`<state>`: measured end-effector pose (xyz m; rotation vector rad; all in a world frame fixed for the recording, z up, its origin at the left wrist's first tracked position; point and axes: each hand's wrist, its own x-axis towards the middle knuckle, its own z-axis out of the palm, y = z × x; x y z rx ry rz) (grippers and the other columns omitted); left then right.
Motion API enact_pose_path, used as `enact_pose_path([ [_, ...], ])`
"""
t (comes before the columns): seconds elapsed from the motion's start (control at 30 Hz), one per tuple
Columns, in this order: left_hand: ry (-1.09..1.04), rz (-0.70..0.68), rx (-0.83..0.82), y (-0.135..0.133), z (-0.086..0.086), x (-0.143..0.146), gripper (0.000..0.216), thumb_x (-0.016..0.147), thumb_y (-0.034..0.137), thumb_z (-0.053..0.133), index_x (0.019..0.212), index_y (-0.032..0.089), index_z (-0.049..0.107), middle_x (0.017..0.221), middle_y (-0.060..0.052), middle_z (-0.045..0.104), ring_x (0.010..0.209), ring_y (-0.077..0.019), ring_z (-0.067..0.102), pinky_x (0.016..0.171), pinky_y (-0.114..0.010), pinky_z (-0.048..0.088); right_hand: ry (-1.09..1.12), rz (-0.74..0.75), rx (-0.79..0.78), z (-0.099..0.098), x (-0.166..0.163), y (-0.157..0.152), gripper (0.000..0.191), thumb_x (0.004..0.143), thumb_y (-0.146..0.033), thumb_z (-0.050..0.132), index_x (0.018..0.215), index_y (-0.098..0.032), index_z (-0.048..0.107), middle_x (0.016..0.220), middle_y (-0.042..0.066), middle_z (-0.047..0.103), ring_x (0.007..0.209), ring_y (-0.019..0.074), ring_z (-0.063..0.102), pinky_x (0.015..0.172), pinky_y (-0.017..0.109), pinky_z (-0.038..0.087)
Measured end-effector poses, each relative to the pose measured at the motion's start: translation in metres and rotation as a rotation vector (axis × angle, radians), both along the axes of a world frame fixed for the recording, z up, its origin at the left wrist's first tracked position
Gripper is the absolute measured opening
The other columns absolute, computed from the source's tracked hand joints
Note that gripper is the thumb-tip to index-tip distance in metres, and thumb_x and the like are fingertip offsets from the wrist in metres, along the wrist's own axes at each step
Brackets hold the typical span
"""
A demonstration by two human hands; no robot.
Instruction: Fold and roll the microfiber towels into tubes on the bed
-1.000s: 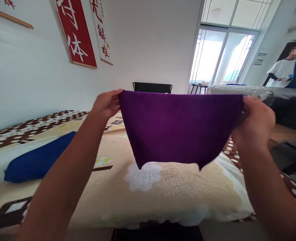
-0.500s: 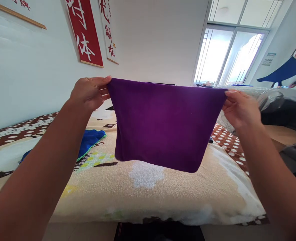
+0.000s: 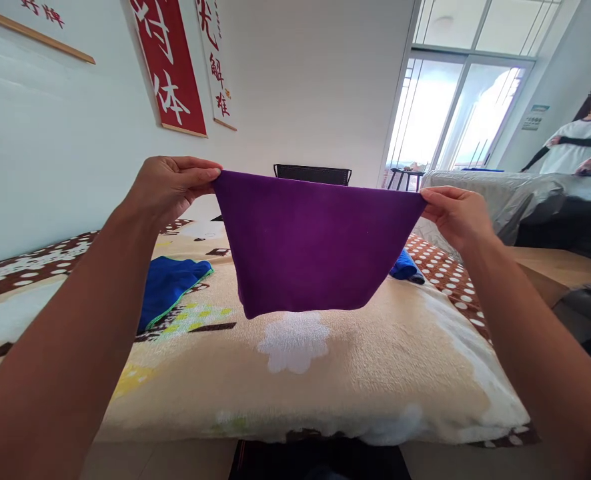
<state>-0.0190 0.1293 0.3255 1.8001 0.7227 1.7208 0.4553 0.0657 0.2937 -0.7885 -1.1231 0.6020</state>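
A purple cloth point(image 3: 315, 247) hangs stretched between my two hands above the bed. My left hand point(image 3: 175, 187) pinches its upper left corner between thumb and fingers. At the upper right corner, my right hand point(image 3: 455, 210) has the same kind of pinch. The cloth's lower edge dangles free, with its bottom corners drawn inward. Past my left forearm lies a blue cloth point(image 3: 175, 287) with a bright green edge, partly hidden by the arm. Behind the purple cloth's right side, a blue bundle of fabric point(image 3: 404, 267) shows in part.
A patterned beige blanket point(image 3: 295, 400) covers the bed below. Beyond the cloth, the top of a black chair back point(image 3: 313, 174) shows. To the right stand a plastic-covered sofa point(image 3: 455, 190) and a wooden surface point(image 3: 560, 270). Another person point(image 3: 575, 143) is at the far right.
The purple cloth's upper edge has sunk slightly and its lower edge has swung up. My right hand has moved left. The blue bundle and the other person show more.
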Motion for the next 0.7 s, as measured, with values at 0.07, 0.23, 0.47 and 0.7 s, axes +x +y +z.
enact_pose_path([
  [0.07, 0.05, 0.015, -0.028, -0.001, -0.001, -0.002, 0.032, 0.078, 0.016, 0.08, 0.103, -0.001, 0.069, 0.091, -0.01, 0.072, 0.083, -0.0174, 0.069, 0.109, -0.062, 0.041, -0.088, -0.057, -0.015, -0.002, 0.002, 0.004, 0.021, 0.078, -0.013, 0.076, 0.091, 0.0, 0.067, 0.071, 0.003, 0.072, 0.068, 0.0121, 0.071, 0.08, 0.036, 0.056],
  [0.23, 0.146, 0.105, -0.093, 0.001, -0.005, -0.011, 0.041, 0.078, 0.016, 0.081, 0.109, -0.007, 0.066, 0.089, -0.012, 0.071, 0.083, -0.0176, 0.067, 0.107, -0.063, 0.04, -0.249, -0.105, -0.176, -0.015, 0.0, 0.012, 0.018, 0.072, -0.006, 0.076, 0.089, -0.003, 0.072, 0.066, 0.002, 0.072, 0.061, 0.0109, 0.068, 0.072, 0.034, 0.059],
  [0.47, 0.235, 0.274, -0.158, 0.008, -0.01, -0.03, 0.05, 0.063, 0.034, 0.09, 0.101, 0.006, 0.073, 0.086, -0.007, 0.072, 0.077, -0.0143, 0.064, 0.096, -0.049, 0.052, -0.483, -0.306, -0.144, -0.016, -0.008, 0.005, 0.012, 0.069, -0.014, 0.078, 0.08, -0.015, 0.076, 0.065, 0.001, 0.071, 0.062, 0.015, 0.068, 0.072, 0.036, 0.06],
  [0.7, 0.304, 0.327, -0.005, 0.007, -0.007, -0.027, 0.058, 0.068, 0.043, 0.087, 0.104, 0.001, 0.07, 0.084, -0.007, 0.07, 0.075, -0.0133, 0.064, 0.087, -0.044, 0.054, -0.873, -0.763, 0.045, 0.013, -0.016, -0.003, 0.009, 0.076, -0.019, 0.073, 0.084, -0.015, 0.075, 0.075, 0.002, 0.072, 0.076, 0.0175, 0.068, 0.087, 0.042, 0.051],
])
